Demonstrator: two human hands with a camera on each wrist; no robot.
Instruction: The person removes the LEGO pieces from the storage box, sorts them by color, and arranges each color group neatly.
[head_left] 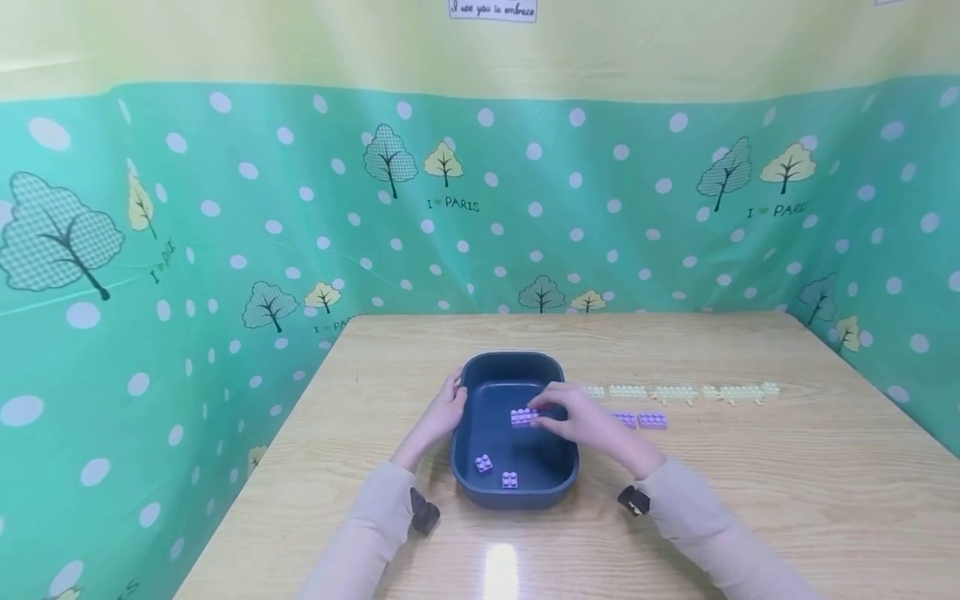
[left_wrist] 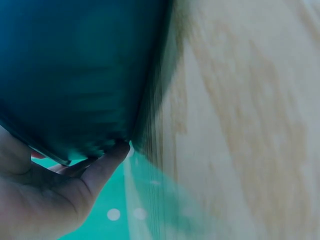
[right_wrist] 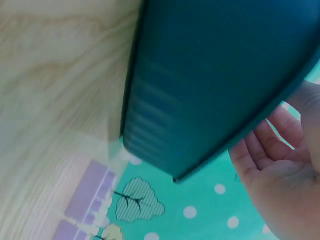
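A dark blue plastic bin [head_left: 516,498] stands on the table. My left hand [head_left: 444,410] grips its left side near the rim; in the left wrist view a fingertip presses the outer wall [left_wrist: 75,75]. Over the inside of the bin, my right hand [head_left: 573,414] pinches a long purple building brick [head_left: 521,417] between thumb and fingers. On the bin floor, toward the near end, lie two small square purple bricks, one tilted [head_left: 483,463] and one straight [head_left: 510,480]. The right wrist view shows the right hand [right_wrist: 280,170] above the rim, the brick hidden behind the wall.
Right of the bin, two long purple bricks [head_left: 652,421] lie in line on the wooden table [head_left: 750,483]. Behind them runs a row of several pale yellow bricks [head_left: 675,392]. A green dotted cloth [head_left: 525,233] hangs around the table's back and sides.
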